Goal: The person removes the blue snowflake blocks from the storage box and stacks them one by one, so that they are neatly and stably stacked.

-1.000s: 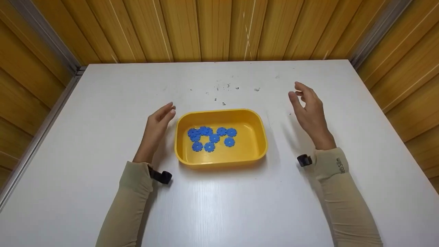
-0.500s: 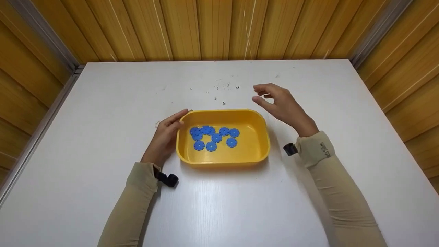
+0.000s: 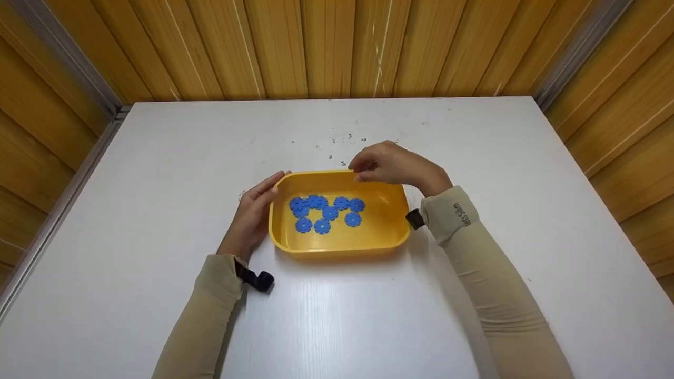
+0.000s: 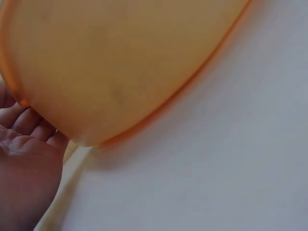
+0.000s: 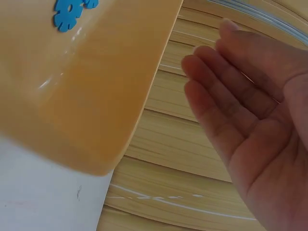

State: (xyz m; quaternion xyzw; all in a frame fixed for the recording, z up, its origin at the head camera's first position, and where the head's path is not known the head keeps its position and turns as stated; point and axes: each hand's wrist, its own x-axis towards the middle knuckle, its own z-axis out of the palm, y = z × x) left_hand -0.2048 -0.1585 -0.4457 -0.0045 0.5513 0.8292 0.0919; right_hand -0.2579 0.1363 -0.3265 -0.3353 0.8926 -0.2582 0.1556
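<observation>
Left hand [image 3: 253,211] gripped yellow bin [image 3: 382,229] at left end; right hand [image 3: 392,164] hovered by far rim [image 3: 318,173], fingers relaxed, holding nothing. Steady bin, light edge-pinch on blue discs [image 3: 333,215] seemed best.

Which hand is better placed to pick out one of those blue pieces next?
Probably the right hand: empty, it hovers by the far rim of the yellow tray, near the blue pieces. The left hand holds the tray's left end.

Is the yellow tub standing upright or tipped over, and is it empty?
The yellow tub is upright and not empty: in the head view, it opens upward and several blue notched discs lie inside.
</observation>
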